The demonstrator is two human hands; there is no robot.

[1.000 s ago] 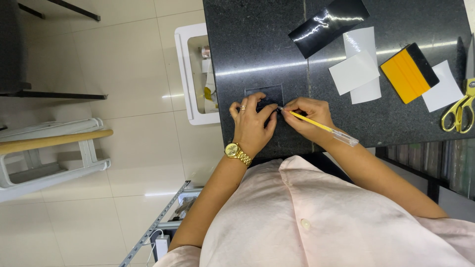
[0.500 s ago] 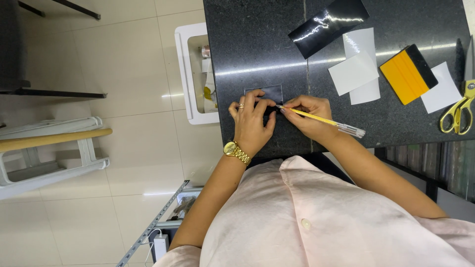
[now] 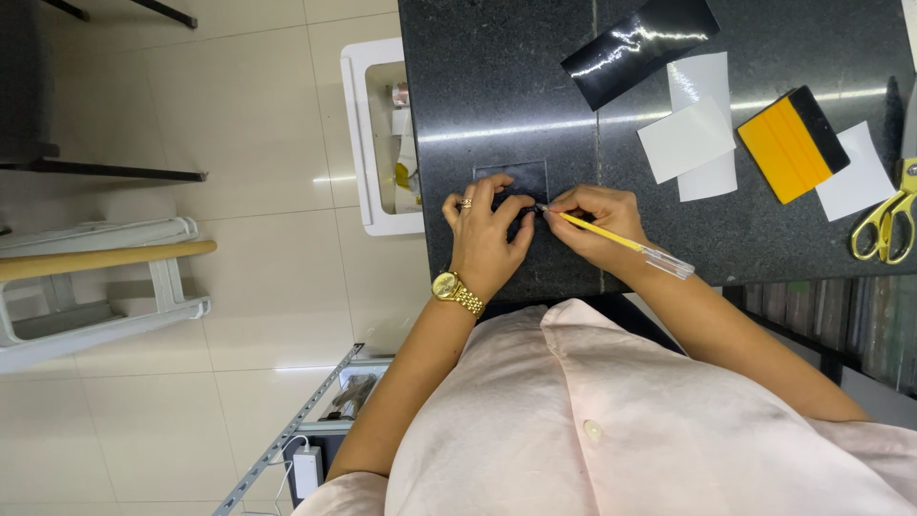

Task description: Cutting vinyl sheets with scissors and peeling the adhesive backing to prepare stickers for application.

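I had the left hand pressed flat on the small dark rectangular sheet at the near left part of the black stone countertop, fingers spread and curled down onto it, pinning it rather than gripping it. The right hand was closed in a pen grip on the slim yellow craft knife, its tip meeting the sheet's near edge just beside my left fingertips. From where I watched, that read as the trimming step: blade at the edge, sheet held down. I couldn't tell whether the tip was already biting or only resting, my fingers hid that spot.

The next move, as I judged it, called for a steady draw of the tip along the edge with the left hand holding firm, and the fingers kept out of the blade's line, they were very close.

Farther right on the counter lay a glossy black film piece at the far side, white backing papers near the middle, a yellow squeegee with a black edge, another white paper and gold-handled scissors at the right edge, all well apart from my hands. A white bin stood on the tiled floor just left of the counter, a gold watch sat on my left wrist
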